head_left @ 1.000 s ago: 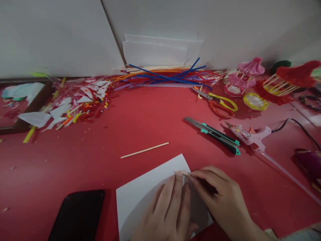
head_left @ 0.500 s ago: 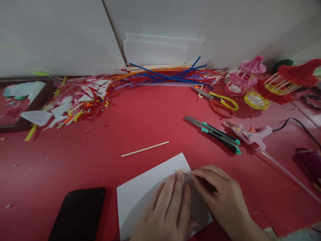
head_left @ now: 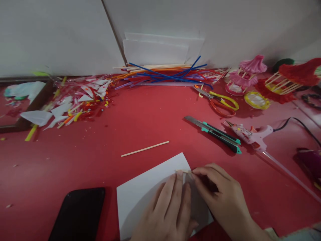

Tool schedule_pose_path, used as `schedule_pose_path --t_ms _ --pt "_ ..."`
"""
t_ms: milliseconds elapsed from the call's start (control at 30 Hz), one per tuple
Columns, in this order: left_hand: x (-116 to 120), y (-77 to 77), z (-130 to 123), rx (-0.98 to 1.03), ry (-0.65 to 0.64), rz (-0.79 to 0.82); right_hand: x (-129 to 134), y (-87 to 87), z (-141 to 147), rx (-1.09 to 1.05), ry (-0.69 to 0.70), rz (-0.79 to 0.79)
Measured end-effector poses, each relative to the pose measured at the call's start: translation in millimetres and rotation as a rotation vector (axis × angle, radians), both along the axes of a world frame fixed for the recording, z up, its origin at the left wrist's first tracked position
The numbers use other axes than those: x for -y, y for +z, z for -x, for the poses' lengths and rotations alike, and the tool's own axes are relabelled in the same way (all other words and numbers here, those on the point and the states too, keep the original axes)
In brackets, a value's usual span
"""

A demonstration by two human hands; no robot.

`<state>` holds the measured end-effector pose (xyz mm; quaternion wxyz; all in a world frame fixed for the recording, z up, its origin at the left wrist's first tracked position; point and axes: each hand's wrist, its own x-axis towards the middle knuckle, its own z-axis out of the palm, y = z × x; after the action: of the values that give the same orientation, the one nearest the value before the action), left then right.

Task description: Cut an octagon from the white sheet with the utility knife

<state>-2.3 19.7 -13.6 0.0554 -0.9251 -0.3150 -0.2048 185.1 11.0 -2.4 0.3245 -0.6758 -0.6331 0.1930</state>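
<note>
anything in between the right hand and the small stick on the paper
Nothing visible: the right hand has its fingertips at one end of the small stick. The left hand touches it further along, over the white paper.

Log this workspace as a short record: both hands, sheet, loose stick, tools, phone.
Left hand: fingertip on a thin stick
Right hand: thumb and forefinger pinching the same stick
White sheet: on red table, under left hand
Loose stick: beyond sheet, apart from it
Tools, right side: cutter, scissors, glue gun
Phone: left of sheet
</note>
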Motion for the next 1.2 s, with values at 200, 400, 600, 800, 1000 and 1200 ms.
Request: schedule_pose_path --t_ms 200,400,600,800,1000,1200 --pt "-1 2.1 -1 0.016 0.001 -0.002 -1 2.0 0 -0.020 -0.028 -0.026" --pt "-1 2.4 0 0.014 0.002 0.011 1 4.2 1 -0.048 0.018 -0.073" --pt "-3 1.3 0 0.025 0.002 -0.027 5 -1.3 2 0.019 0.030 -0.153" --pt "-4 -1.7 0 0.048 -0.013 -0.034 7 -3.0 1 0.075 0.062 -0.203" --pt "-4 -2.6 0 0.044 -0.023 -0.021 9 -5.4 -1 0.108 0.144 -0.284" --pt "-5 -3.4 0 0.054 -0.025 -0.038 9 -1.3 -2 0.117 0.186 -0.331"
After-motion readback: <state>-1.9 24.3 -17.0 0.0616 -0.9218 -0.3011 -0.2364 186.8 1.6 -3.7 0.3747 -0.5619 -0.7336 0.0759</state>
